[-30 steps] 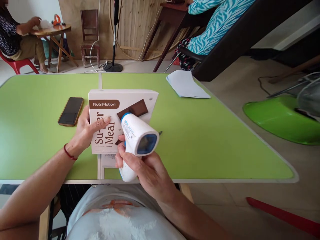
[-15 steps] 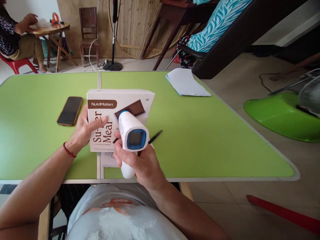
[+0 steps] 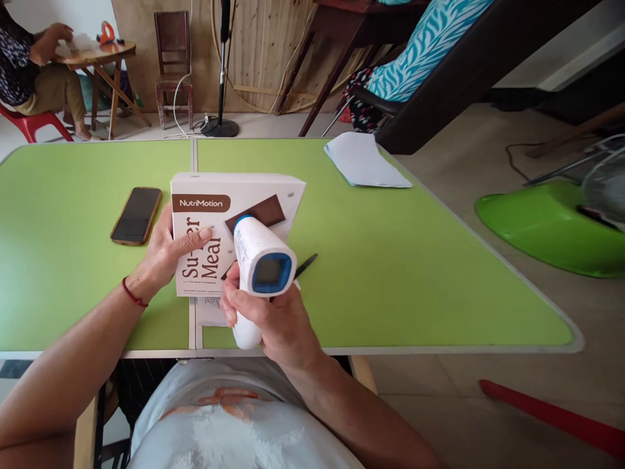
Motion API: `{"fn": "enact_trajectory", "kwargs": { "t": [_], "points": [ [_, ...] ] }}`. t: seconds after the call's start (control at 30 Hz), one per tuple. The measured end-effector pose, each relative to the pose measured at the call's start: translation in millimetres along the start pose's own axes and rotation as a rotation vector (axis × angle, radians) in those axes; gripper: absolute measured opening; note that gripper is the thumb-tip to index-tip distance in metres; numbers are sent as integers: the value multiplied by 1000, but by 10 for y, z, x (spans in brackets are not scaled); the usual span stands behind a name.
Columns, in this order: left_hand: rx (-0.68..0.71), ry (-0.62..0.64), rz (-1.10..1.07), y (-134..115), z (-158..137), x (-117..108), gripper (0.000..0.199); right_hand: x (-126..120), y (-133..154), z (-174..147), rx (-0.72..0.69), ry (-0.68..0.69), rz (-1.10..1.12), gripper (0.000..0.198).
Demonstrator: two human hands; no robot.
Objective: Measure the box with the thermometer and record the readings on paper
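A white box (image 3: 195,185) with brown "NutriMotion" print stands tilted above the green table (image 3: 390,280). My left hand (image 3: 168,251) grips its left side, thumb across the front and the other fingers hidden behind. In my right hand (image 3: 278,319) is a white infrared thermometer (image 3: 258,247), fingers wrapped round its handle. Its blue-framed screen looks dark and faces me, while its nose points at the box front. The thermometer covers part of the box's print. Under the box a printed paper (image 3: 212,312) shows in part, and a black pen (image 3: 306,266) pokes out right of the thermometer.
A phone (image 3: 137,215) lies left of the box. Folded white paper (image 3: 366,161) rests by the table's far right edge. Behind are a stand base (image 3: 221,127) and a wooden chair (image 3: 172,58). At far left a person (image 3: 39,71) sits by a small table.
The thermometer has shifted slightly to the right and its screen has turned a little. The box has moved only marginally; my left hand keeps its hold.
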State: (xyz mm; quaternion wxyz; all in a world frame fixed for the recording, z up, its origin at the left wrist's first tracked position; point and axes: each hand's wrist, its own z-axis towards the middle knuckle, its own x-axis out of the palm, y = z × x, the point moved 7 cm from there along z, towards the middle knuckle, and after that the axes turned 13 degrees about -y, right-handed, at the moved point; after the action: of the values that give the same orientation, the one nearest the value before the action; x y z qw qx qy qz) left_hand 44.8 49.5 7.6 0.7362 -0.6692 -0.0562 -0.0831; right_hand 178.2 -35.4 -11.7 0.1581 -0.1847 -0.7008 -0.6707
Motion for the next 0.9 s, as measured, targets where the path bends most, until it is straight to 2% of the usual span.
{"fn": "enact_trajectory", "kwargs": {
  "t": [0.17,0.3,0.9],
  "points": [
    [20,-13,6,-21,4,6,42,22,-10,-4,27,13,-14,8],
    [29,-2,11,-15,4,6,41,14,11,6,-4,-2,-36,12],
    [2,-13,-16,-43,1,28,50,53,16,1,14,30,-23,11]
  ]
}}
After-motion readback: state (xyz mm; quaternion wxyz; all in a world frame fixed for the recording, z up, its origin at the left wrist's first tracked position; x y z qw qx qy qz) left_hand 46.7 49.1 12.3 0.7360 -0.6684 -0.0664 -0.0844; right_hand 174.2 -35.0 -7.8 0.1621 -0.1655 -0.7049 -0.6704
